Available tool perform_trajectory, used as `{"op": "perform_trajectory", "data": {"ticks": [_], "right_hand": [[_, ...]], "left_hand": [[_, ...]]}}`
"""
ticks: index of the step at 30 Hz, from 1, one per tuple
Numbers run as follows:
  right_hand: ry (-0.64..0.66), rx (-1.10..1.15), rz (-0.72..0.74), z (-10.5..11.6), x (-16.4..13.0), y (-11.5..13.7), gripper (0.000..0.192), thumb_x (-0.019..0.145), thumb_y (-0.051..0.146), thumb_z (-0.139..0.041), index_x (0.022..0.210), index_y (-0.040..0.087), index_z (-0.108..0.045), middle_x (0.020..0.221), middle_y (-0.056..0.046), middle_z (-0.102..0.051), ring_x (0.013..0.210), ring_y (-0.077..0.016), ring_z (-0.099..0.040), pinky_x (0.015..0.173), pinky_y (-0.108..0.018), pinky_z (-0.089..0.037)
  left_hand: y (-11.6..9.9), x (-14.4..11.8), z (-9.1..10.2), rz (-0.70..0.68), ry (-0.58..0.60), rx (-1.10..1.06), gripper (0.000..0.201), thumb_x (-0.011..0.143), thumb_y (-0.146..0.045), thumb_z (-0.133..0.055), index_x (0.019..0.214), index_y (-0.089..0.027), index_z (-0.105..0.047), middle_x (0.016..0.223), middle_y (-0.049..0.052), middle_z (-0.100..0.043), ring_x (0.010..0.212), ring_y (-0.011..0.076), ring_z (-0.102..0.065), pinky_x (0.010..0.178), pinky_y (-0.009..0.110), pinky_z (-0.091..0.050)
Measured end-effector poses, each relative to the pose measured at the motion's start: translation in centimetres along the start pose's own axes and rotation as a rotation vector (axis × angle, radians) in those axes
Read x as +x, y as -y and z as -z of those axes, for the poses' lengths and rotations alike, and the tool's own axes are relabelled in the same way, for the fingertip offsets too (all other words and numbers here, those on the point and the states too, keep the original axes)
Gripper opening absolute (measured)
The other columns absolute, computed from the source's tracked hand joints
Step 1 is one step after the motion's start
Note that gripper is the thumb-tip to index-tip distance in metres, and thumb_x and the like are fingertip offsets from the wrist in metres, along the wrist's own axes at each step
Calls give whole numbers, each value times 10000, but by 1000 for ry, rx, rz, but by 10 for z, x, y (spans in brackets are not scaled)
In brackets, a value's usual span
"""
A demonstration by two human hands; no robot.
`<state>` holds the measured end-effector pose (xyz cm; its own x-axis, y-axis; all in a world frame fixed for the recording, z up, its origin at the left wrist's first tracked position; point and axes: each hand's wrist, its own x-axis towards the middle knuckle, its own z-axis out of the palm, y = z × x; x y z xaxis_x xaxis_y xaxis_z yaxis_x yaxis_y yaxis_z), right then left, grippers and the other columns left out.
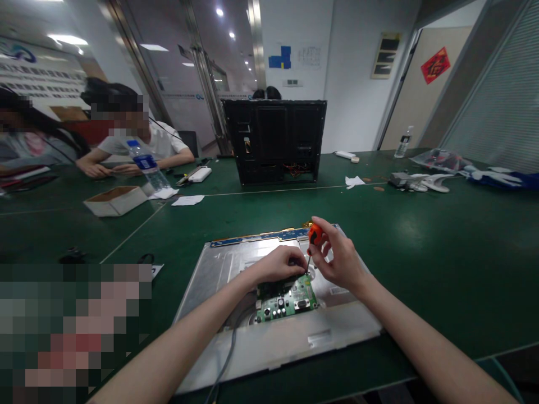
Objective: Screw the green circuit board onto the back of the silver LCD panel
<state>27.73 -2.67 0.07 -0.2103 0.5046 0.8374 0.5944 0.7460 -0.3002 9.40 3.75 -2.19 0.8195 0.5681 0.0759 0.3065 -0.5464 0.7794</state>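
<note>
Green tabletop (421, 241) lies below. Right fingers (329, 225) pinch an orange screwdriver (315, 234), shaft slanting down-left toward the circuit board (290, 296); curled left fingers (298, 257) sit beside its tip, hold unclear.

Beyond the far edge of the green bench (429, 269), a white wall (353, 73) was flanked by glass panels (168, 73) and a pale door (412, 106); blinds (501, 101) were seen past the far right corner. Ceiling lamps (67, 40) were lit.

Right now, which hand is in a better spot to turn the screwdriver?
Probably the right hand: it holds the orange screwdriver, which points down toward the green board. The left hand is low, near the screwdriver's tip.
</note>
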Motion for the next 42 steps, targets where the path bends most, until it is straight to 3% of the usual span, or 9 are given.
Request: {"op": "perform_trajectory", "data": {"ticks": [42], "right_hand": [[-11,-5,22,1,1,0,543,897,183,-523,1400,241,-330,828,1,-609,536,-98,-568,467,-201,-502]], "left_hand": [[-2,-1,0,2,-6,-9,110,761,-70,-644,816,-135,-714,769,-1,-680,739,149,-608,712,225,-465]]}}
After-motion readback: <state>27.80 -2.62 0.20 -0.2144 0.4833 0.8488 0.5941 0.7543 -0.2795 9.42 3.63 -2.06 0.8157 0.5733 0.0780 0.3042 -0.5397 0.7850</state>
